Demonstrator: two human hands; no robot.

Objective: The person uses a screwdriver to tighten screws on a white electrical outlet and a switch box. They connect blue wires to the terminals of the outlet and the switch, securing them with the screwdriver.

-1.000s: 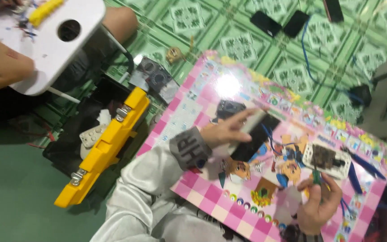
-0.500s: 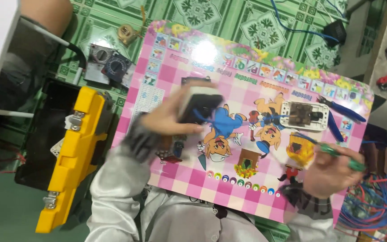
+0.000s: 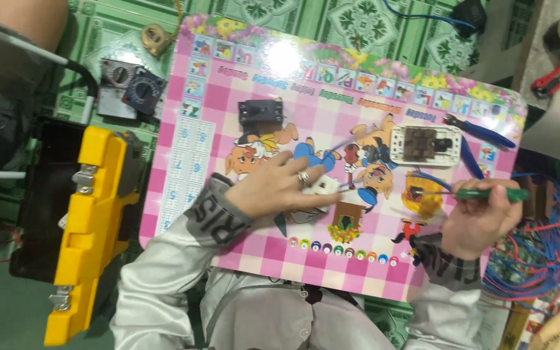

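A pink cartoon-printed board (image 3: 221, 97) lies across my lap. My left hand (image 3: 273, 188) rests on it, fingers over a small white part (image 3: 324, 186) near the board's middle. My right hand (image 3: 478, 217) grips a green-handled screwdriver (image 3: 487, 193), its shaft pointing left over the board. A white switch module (image 3: 426, 144) lies above the screwdriver. A small black module (image 3: 260, 111) lies on the board's upper middle, apart from both hands.
Blue-handled pliers (image 3: 481, 133) lie at the board's right edge. A yellow and black toolbox (image 3: 95, 214) stands open to the left. Dial-type parts (image 3: 128, 81) sit on the green tiled floor. Blue and red wires (image 3: 539, 246) tangle at the right, red pliers (image 3: 555, 71) beyond.
My left hand has set the black module down on the board and moved down onto the small white part. The right hand keeps the screwdriver.
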